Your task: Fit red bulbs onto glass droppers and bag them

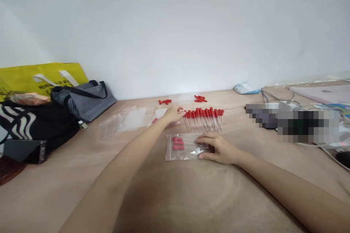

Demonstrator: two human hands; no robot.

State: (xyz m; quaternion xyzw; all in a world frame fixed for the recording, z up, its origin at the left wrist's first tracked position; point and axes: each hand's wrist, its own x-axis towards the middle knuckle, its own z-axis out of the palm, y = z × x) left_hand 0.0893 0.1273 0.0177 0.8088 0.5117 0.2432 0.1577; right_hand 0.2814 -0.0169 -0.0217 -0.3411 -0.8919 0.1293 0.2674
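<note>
A clear zip bag (188,155) lies flat on the table, holding several droppers with red bulbs (178,147) pointing left. My right hand (217,148) rests over the bag's right end, its thumb and fingers apart. Behind the bag stretches a row of red-topped droppers (203,116) with thin clear stems toward me. My left hand (174,114) is at the left end of this row, fingers curled beside the leftmost red bulb; whether it grips one is too small to tell. Loose red bulbs (165,101) lie behind my left hand, and more red bulbs (200,98) lie behind the row.
Clear empty bags (133,118) are spread left of my left hand. At the far left are a striped bag (90,102), a yellow bag (62,71) and a black bag (51,123). Cables (281,98), a blue-white packet (246,89) and blurred dark items are on the right.
</note>
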